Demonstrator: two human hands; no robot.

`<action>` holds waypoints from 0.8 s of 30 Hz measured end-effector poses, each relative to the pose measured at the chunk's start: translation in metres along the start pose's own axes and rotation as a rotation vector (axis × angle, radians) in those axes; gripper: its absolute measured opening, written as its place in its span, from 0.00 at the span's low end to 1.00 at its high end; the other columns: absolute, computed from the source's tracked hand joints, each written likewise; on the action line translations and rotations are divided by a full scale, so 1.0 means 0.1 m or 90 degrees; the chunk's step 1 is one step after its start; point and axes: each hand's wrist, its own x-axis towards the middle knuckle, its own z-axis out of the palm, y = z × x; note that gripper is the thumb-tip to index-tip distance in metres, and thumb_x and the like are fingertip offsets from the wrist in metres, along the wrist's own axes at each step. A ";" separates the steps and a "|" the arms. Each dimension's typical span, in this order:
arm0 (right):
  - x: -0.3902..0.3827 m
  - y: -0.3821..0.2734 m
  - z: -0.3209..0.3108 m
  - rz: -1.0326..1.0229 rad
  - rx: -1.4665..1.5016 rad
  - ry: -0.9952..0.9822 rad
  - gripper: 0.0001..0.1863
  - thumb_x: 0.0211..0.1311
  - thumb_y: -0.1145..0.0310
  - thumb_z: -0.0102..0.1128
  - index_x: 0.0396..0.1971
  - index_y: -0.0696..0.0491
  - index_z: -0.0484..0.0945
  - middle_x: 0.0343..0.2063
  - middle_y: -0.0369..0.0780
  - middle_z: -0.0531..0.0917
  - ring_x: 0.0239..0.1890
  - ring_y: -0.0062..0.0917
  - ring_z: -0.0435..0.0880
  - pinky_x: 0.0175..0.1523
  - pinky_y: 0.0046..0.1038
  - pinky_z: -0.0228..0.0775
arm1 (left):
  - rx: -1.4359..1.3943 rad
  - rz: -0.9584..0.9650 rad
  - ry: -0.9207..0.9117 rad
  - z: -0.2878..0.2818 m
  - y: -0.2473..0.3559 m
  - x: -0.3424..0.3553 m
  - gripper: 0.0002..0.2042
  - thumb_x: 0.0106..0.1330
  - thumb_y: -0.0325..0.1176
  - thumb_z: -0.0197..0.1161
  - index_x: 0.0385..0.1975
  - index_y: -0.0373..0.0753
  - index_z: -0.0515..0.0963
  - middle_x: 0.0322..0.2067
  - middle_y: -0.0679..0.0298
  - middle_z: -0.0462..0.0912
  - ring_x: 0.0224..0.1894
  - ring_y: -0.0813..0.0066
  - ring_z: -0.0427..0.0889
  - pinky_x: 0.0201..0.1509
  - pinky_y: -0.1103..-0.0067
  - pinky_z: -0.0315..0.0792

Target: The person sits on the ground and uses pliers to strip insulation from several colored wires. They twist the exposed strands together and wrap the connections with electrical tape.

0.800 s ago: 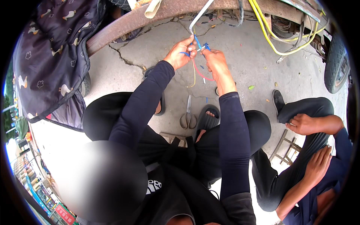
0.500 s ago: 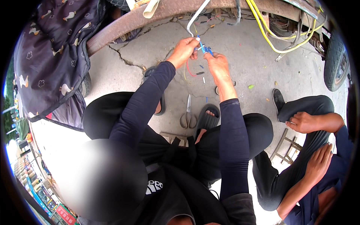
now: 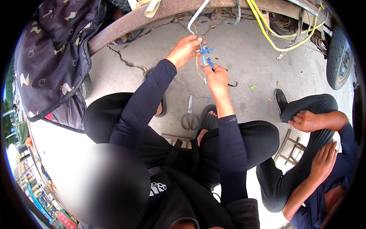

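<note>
My left hand [image 3: 187, 50] pinches the upper end of a thin blue strip [image 3: 202, 53], close under the end of a white cable [image 3: 193, 22] that comes down from above. Lower on the same strip, the fingers of my right hand [image 3: 217, 79] are closed. Small bunched blue pieces stick out along it; whether they are tape or plastic I cannot tell. Thin yellow and red wires [image 3: 198, 65] hang beside the strip, below my left fingers. A pair of scissors [image 3: 190, 116] lies on the ground near my sandal, touched by neither hand.
A rusty metal beam [image 3: 126, 24] arches across the top. Yellow cables [image 3: 267, 38] loop down at the upper right, near a wheel [image 3: 339, 59]. A patterned dark cover [image 3: 57, 57] hangs at left. Another person's hand [image 3: 306, 121] rests on a knee at right.
My right hand has moved down and slightly left, away from my left hand, so more of the blue strip shows between them. My left hand stays nearly in place.
</note>
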 end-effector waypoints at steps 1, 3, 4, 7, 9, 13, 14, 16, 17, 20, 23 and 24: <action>-0.01 0.03 0.02 -0.003 0.004 0.004 0.18 0.61 0.58 0.57 0.27 0.60 0.81 0.23 0.48 0.83 0.29 0.37 0.83 0.38 0.36 0.71 | -0.027 -0.006 -0.001 0.00 0.01 0.02 0.17 0.71 0.39 0.58 0.55 0.41 0.73 0.43 0.62 0.82 0.42 0.77 0.80 0.44 0.78 0.74; -0.01 0.13 0.10 0.043 0.129 -0.013 0.14 0.61 0.61 0.59 0.32 0.58 0.81 0.22 0.38 0.79 0.23 0.23 0.73 0.31 0.29 0.65 | -0.032 -0.001 -0.017 -0.06 -0.06 0.08 0.20 0.71 0.38 0.58 0.60 0.40 0.69 0.47 0.60 0.82 0.43 0.75 0.81 0.46 0.78 0.74; 0.02 0.17 0.13 0.066 0.191 -0.022 0.12 0.61 0.63 0.60 0.34 0.57 0.81 0.22 0.32 0.78 0.21 0.16 0.67 0.27 0.26 0.62 | -0.034 0.002 -0.025 -0.10 -0.08 0.11 0.22 0.71 0.38 0.58 0.62 0.40 0.67 0.48 0.59 0.82 0.44 0.75 0.82 0.47 0.78 0.74; 0.22 0.12 -0.03 0.094 0.488 0.123 0.14 0.61 0.70 0.60 0.46 0.56 0.76 0.34 0.33 0.80 0.26 0.15 0.70 0.28 0.22 0.64 | 0.039 0.037 0.004 -0.03 0.00 0.17 0.29 0.70 0.36 0.59 0.68 0.40 0.57 0.50 0.57 0.82 0.46 0.73 0.83 0.49 0.78 0.76; 0.29 0.00 -0.13 0.056 0.491 0.218 0.24 0.61 0.71 0.60 0.58 0.58 0.68 0.38 0.36 0.80 0.30 0.17 0.73 0.32 0.24 0.67 | 0.074 0.050 -0.001 -0.02 0.04 0.19 0.33 0.70 0.35 0.59 0.70 0.40 0.51 0.49 0.56 0.82 0.46 0.72 0.84 0.48 0.78 0.77; 0.37 -0.39 -0.14 -0.226 0.168 0.455 0.26 0.60 0.73 0.58 0.59 0.61 0.68 0.41 0.43 0.80 0.38 0.29 0.78 0.39 0.30 0.72 | 0.106 0.060 0.017 -0.03 0.12 0.26 0.33 0.69 0.34 0.60 0.70 0.40 0.52 0.49 0.54 0.82 0.46 0.72 0.84 0.46 0.78 0.78; 0.42 -0.43 -0.12 -0.332 0.050 0.505 0.25 0.60 0.73 0.58 0.58 0.61 0.69 0.40 0.44 0.80 0.38 0.32 0.78 0.40 0.31 0.72 | 0.089 0.058 0.020 -0.03 0.16 0.29 0.32 0.69 0.33 0.61 0.69 0.40 0.54 0.48 0.55 0.82 0.45 0.72 0.84 0.45 0.78 0.78; 0.59 -0.47 -0.01 -0.384 -0.088 0.359 0.19 0.57 0.73 0.59 0.49 0.61 0.73 0.39 0.49 0.80 0.43 0.41 0.79 0.45 0.39 0.73 | 0.056 0.052 0.029 -0.03 0.23 0.33 0.29 0.68 0.32 0.61 0.67 0.39 0.58 0.47 0.56 0.83 0.43 0.73 0.84 0.44 0.78 0.77; 0.66 -0.51 0.10 -0.387 -0.158 0.316 0.17 0.57 0.72 0.59 0.47 0.61 0.74 0.39 0.50 0.80 0.43 0.42 0.79 0.46 0.41 0.73 | 0.057 0.053 0.033 -0.03 0.23 0.36 0.27 0.68 0.32 0.60 0.66 0.39 0.60 0.45 0.57 0.83 0.42 0.74 0.84 0.44 0.78 0.77; 0.92 -0.70 0.33 -0.326 -0.240 0.188 0.14 0.58 0.71 0.57 0.44 0.58 0.77 0.37 0.51 0.82 0.42 0.47 0.81 0.45 0.45 0.74 | 0.047 0.059 0.044 -0.09 0.25 0.42 0.22 0.70 0.33 0.58 0.62 0.38 0.66 0.42 0.61 0.82 0.40 0.76 0.82 0.43 0.77 0.76; 1.08 -0.76 0.39 -0.260 -0.236 0.150 0.12 0.58 0.70 0.56 0.41 0.56 0.78 0.32 0.51 0.84 0.38 0.49 0.83 0.43 0.47 0.74 | -0.009 0.031 0.054 -0.07 0.34 0.42 0.19 0.73 0.40 0.52 0.60 0.39 0.69 0.46 0.62 0.79 0.43 0.76 0.79 0.44 0.77 0.74; 1.18 -0.84 0.34 -0.250 -0.229 0.162 0.11 0.58 0.70 0.56 0.39 0.57 0.78 0.29 0.51 0.84 0.37 0.49 0.83 0.43 0.47 0.74 | 0.012 0.046 0.045 -0.05 0.43 0.47 0.19 0.74 0.40 0.52 0.60 0.39 0.69 0.48 0.62 0.78 0.45 0.76 0.78 0.45 0.77 0.74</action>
